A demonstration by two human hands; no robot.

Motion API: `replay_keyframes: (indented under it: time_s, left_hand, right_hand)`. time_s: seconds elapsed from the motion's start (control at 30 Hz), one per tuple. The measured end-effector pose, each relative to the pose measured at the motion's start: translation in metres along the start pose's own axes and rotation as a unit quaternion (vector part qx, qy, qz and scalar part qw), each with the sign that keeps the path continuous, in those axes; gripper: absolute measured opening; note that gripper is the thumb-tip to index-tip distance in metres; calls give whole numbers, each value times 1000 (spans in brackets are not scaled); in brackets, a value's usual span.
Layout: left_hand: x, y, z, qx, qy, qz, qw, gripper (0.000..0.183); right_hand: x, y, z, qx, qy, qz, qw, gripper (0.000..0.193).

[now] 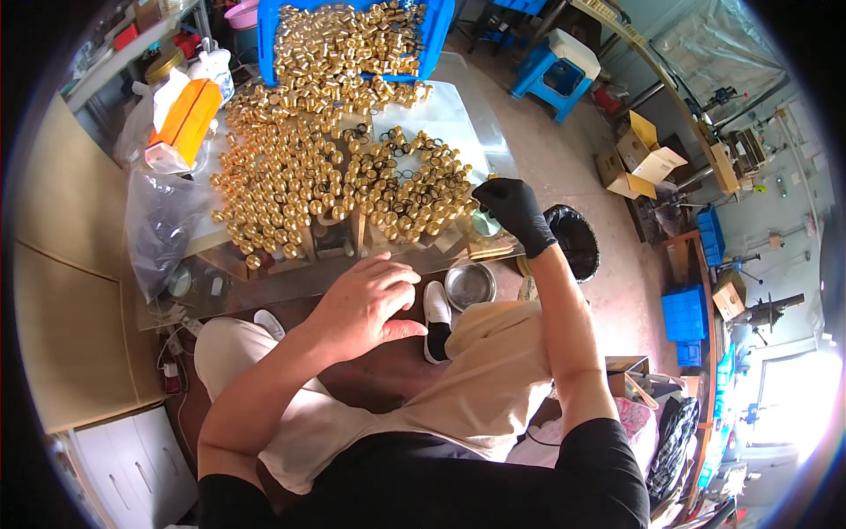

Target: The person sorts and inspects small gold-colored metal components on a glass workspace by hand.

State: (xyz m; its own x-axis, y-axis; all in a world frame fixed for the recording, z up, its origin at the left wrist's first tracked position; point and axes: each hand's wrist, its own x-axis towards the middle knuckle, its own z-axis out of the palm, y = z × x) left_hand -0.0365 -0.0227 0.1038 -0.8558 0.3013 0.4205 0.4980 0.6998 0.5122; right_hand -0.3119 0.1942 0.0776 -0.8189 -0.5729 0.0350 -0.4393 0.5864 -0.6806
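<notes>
My bare left hand [374,298] hovers over my lap, short of the table's near edge, its fingers apart and nothing in it. My right hand [518,208] wears a black glove and is at the right end of the table, beside the heap. Its fingers are curled together; whatever they hold, if anything, is hidden. Many small gold-coloured metal caps [286,185] cover the table. Dark rings [434,185] lie among the caps at the right. More caps spill from a blue crate [266,44] at the far side.
An orange tissue pack [187,123] and a clear plastic bag [163,220] lie at the table's left. A metal bowl [471,286] sits below the near edge. Right of the table are a black-lined bin [577,240], a blue stool [548,81] and open cardboard boxes [648,154].
</notes>
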Motion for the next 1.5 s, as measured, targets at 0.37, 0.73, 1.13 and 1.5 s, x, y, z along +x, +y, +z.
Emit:
replay_keyframes:
  time_s: [0.37,0.73,1.13,1.5]
  left_hand:
    - [0,-6,6,-12,-34,-13,999,39]
    - [5,-6,8,-17,-56,-22,998,40]
    - [4,-6,7,-24,-42,-9,999,45]
    - [4,-4,9,-24,-43,-3,999,42]
  right_hand:
    - [-13,-6,-15,-65,61,-121,989,17]
    - [-7,-7,0,-65,22,-135,988,17]
    - [-10,-6,5,-15,18,-126,992,15]
    - [-13,4,-17,-105,77,-109,986,20]
